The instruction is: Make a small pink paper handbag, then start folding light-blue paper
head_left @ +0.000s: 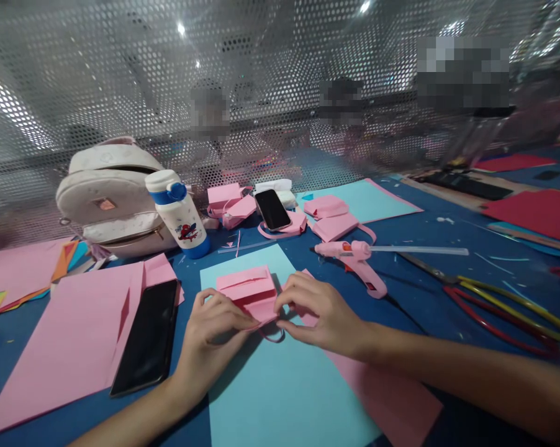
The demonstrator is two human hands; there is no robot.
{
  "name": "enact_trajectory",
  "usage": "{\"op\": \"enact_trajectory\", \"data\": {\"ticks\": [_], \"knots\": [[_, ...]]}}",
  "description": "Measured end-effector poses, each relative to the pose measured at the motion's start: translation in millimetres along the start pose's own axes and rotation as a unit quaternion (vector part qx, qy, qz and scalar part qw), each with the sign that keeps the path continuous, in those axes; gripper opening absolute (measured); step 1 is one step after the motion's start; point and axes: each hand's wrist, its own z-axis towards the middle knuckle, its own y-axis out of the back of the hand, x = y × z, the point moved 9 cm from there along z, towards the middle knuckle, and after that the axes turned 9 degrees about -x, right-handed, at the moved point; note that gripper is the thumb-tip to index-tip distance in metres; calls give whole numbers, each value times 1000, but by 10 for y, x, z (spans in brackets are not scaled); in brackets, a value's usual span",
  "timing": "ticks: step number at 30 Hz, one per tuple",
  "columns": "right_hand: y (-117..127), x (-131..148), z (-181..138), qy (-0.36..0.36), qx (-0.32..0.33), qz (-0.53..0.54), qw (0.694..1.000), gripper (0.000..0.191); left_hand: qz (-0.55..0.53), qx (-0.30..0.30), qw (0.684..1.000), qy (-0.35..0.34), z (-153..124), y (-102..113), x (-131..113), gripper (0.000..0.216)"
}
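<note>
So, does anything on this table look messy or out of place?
Only litter stands out: thin strips and white scraps lie loose on the blue table, beyond the scissors, looking like stray leftovers. Nothing looks spilled.

Folded paper piece [256, 288]: small, boxy, plain pink; partly covered by fingers.
Upper panel [243, 275]: crossed by a dark line, crease or slit.
Lower section [261, 308]: recessed, shaded.
Narrow strip [276, 339]: pink, curving below the near edge.
Position: over the light-blue sheet [280, 397], towards its far end.
Hold: left hand [218, 323] at near-left edge; right hand [320, 310] at right side.
</note>
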Motion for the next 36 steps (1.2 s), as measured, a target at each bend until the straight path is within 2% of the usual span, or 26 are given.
{"op": "enact_trajectory", "data": {"ticks": [9, 14, 25, 36], "knots": [[-45, 72, -57, 50, 11, -51, 997, 2, 46, 19, 999, -21, -21, -45, -50, 13], [-57, 82, -66, 62, 10, -53, 997, 5, 46, 24, 998, -34, -36, -55, -66, 11], [-56, 90, -59, 64, 10, -57, 996, 6, 56, 22, 998, -25, -26, -61, -67, 16], [-58, 92, -53, 59, 14, -55, 997, 7, 45, 18, 998, -47, -15, -58, -97, 9]]}}
